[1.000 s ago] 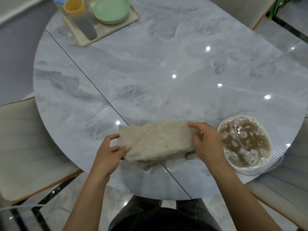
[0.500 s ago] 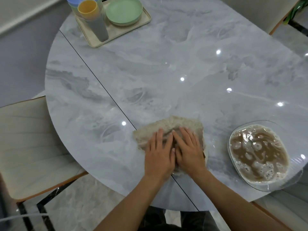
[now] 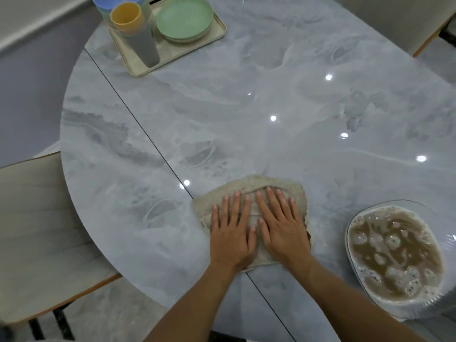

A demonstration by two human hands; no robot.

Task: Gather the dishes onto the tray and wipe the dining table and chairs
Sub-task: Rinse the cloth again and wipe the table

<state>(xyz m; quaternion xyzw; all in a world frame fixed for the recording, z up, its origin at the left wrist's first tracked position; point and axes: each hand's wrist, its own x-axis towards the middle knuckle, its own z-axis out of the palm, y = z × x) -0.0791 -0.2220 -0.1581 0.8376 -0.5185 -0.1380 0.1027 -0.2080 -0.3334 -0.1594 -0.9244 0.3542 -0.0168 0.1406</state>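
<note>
The cloth (image 3: 249, 187) lies spread on the table (image 3: 246, 107) near its 6 o'clock edge. Your left hand (image 3: 230, 239) and right hand (image 3: 283, 233) press it flat, fingers straight. A bowl (image 3: 424, 309) of murky water sits at 4 o'clock, and the tray (image 3: 218, 33) of dishes at 11.

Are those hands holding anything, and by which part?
Nothing is gripped: the left hand and right hand lie flat, pressing the top face of the cloth on the table.
</note>
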